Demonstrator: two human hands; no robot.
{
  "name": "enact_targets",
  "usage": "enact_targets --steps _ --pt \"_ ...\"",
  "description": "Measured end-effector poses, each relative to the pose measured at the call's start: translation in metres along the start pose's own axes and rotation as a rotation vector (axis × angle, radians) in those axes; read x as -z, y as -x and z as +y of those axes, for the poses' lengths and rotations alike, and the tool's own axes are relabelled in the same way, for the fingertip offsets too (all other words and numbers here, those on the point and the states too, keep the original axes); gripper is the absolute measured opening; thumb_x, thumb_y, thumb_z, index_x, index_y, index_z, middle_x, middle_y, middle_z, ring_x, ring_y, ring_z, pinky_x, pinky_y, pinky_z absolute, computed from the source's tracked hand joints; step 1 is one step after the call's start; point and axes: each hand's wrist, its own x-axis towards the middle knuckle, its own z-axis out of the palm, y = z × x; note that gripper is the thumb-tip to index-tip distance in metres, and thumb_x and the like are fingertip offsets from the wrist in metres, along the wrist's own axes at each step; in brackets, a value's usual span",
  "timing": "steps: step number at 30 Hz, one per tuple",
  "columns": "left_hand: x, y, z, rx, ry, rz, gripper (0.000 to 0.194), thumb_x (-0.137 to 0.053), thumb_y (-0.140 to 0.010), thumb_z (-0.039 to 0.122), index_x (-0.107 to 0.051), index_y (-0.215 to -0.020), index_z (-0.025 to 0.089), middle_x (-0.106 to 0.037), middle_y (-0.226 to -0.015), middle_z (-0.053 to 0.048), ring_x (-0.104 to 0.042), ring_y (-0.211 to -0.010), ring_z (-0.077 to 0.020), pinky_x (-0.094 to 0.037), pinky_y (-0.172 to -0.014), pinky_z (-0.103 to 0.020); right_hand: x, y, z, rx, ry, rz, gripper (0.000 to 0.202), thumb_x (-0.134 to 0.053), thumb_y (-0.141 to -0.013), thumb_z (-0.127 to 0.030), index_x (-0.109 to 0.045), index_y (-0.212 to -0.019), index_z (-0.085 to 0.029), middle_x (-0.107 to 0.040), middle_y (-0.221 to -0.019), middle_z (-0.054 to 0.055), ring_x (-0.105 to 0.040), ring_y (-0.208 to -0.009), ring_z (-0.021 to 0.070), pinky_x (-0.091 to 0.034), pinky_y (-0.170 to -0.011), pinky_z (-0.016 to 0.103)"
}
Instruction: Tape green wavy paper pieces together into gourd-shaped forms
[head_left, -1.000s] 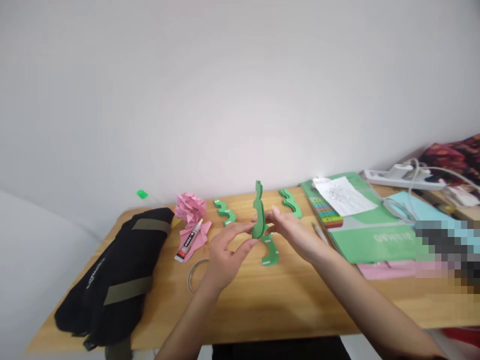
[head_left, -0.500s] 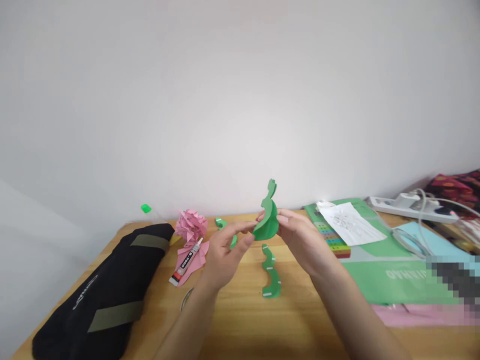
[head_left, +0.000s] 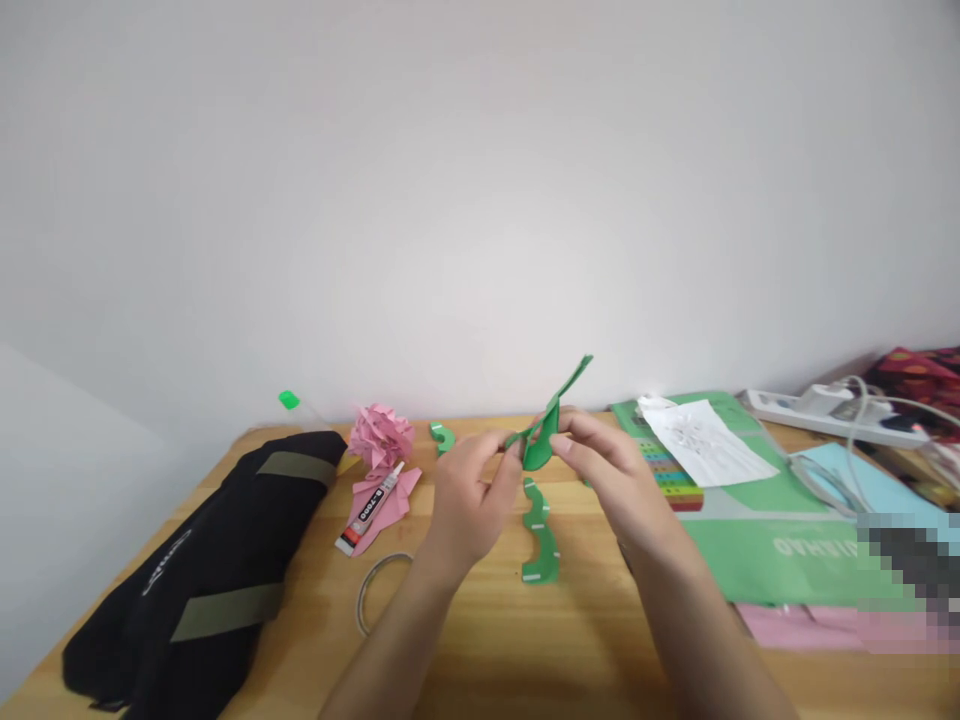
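A green paper cutout (head_left: 546, 440) with wavy edges is held up above the table between both hands. My left hand (head_left: 476, 490) pinches its left end between thumb and fingers. On the other side, my right hand (head_left: 604, 470) grips the cutout's right edge, its narrow tail slanting up to the right. Below them a second green wavy paper strip (head_left: 541, 550) with small white strips on it lies on the wood. Another green piece (head_left: 441, 437) lies behind my left hand, which hides part of it.
At left are a black bag (head_left: 217, 570), a crumpled pink paper flower (head_left: 381, 437), a glue tube (head_left: 369, 512) on pink paper and a tape ring (head_left: 367, 590). Rightward lie a green folder (head_left: 750, 550), white paper (head_left: 709, 445) and a power strip (head_left: 780, 410) with cables.
The green cutout has turned, so its tail now leans right and it appears more edge-on. My left hand has shifted slightly right, uncovering more of the tape ring.
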Motion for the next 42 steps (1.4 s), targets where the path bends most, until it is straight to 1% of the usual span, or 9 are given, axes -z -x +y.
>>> enact_targets --steps 5,15,18,22,24,30,38,40,42 --pt "-0.001 0.001 -0.004 -0.263 -0.27 0.013 0.024 -0.046 -0.094 0.015 -0.067 -0.106 0.018 -0.076 -0.1 -0.005 -0.068 -0.086 -0.018 -0.043 -0.076 -0.03 0.004 0.004 0.001 0.062 0.078 -0.007 0.012 -0.057 -0.083 -0.032 -0.066 -0.083 -0.023 -0.067 -0.088 0.003 -0.061 -0.088 0.0177 -0.048 -0.079 0.032" --pt "-0.002 0.003 -0.014 -0.433 -0.447 0.071 0.025 -0.045 -0.094 0.01 -0.058 -0.115 0.013 -0.074 -0.103 -0.009 -0.068 -0.09 -0.018 -0.045 -0.078 -0.031 -0.005 0.006 0.001 0.023 0.136 0.053 0.019 -0.066 -0.079 -0.039 -0.067 -0.085 -0.02 -0.07 -0.087 0.004 -0.063 -0.076 0.0153 -0.051 -0.071 0.03" --pt "0.0 0.004 -0.012 -0.434 -0.459 0.017 0.028 -0.046 -0.093 0.01 -0.057 -0.119 0.01 -0.071 -0.112 -0.011 -0.067 -0.098 -0.0205 -0.045 -0.082 -0.033 -0.005 0.005 0.002 -0.013 0.095 0.058 0.018 -0.063 -0.08 -0.037 -0.065 -0.086 -0.02 -0.068 -0.084 0.003 -0.062 -0.078 0.0158 -0.051 -0.072 0.031" --pt "0.005 0.007 -0.007 -0.266 -0.297 -0.164 0.036 -0.049 -0.093 0.023 -0.055 -0.126 0.011 -0.064 -0.128 -0.013 -0.059 -0.118 -0.0234 -0.045 -0.096 -0.037 0.0 -0.001 0.005 -0.028 0.017 0.021 0.011 -0.06 -0.077 -0.031 -0.063 -0.078 -0.021 -0.062 -0.07 -0.001 -0.059 -0.069 0.0131 -0.049 -0.068 0.028" --pt "0.007 0.008 -0.007 -0.141 -0.175 -0.183 0.035 -0.051 -0.092 0.03 -0.059 -0.122 0.014 -0.064 -0.127 -0.012 -0.058 -0.119 -0.0235 -0.045 -0.099 -0.038 0.002 -0.003 0.008 -0.058 0.014 -0.029 0.012 -0.059 -0.077 -0.032 -0.062 -0.075 -0.02 -0.06 -0.066 -0.002 -0.056 -0.064 0.0122 -0.048 -0.064 0.027" --pt "0.01 0.013 -0.031 0.411 0.211 -0.134 0.036 -0.054 -0.088 0.045 -0.066 -0.108 0.016 -0.072 -0.103 -0.008 -0.067 -0.091 -0.019 -0.053 -0.084 -0.032 -0.003 0.019 0.036 -0.249 0.052 -0.204 0.019 -0.058 -0.078 -0.037 -0.058 -0.072 -0.019 -0.052 -0.061 -0.003 -0.048 -0.057 0.0111 -0.042 -0.057 0.026" --pt "0.013 0.092 -0.066 0.824 0.355 -0.382 0.027 -0.069 -0.069 0.043 -0.068 -0.074 0.016 -0.068 -0.067 -0.001 -0.061 -0.061 -0.0133 -0.053 -0.062 -0.026 -0.032 0.105 0.084 -0.514 -0.015 -0.437 0.019 -0.059 -0.08 -0.037 -0.058 -0.074 -0.019 -0.054 -0.062 -0.003 -0.048 -0.057 0.0101 -0.04 -0.057 0.024" --pt "0.016 0.11 -0.066 0.879 0.339 -0.401 0.027 -0.069 -0.069 0.042 -0.068 -0.073 0.016 -0.067 -0.066 -0.002 -0.06 -0.057 -0.0127 -0.052 -0.059 -0.026 -0.027 0.111 0.091 -0.531 0.107 -0.403 0.021 -0.058 -0.081 -0.04 -0.062 -0.079 -0.019 -0.06 -0.066 -0.001 -0.053 -0.059 0.0122 -0.042 -0.058 0.025" --pt "0.016 0.12 -0.066 0.904 0.298 -0.39 0.025 -0.066 -0.07 0.04 -0.068 -0.073 0.016 -0.068 -0.067 -0.002 -0.06 -0.058 -0.013 -0.051 -0.059 -0.026 -0.018 0.108 0.096 -0.532 0.334 -0.269 0.023 -0.058 -0.081 -0.041 -0.064 -0.085 -0.019 -0.065 -0.071 0.002 -0.057 -0.062 0.0151 -0.041 -0.06 0.027"
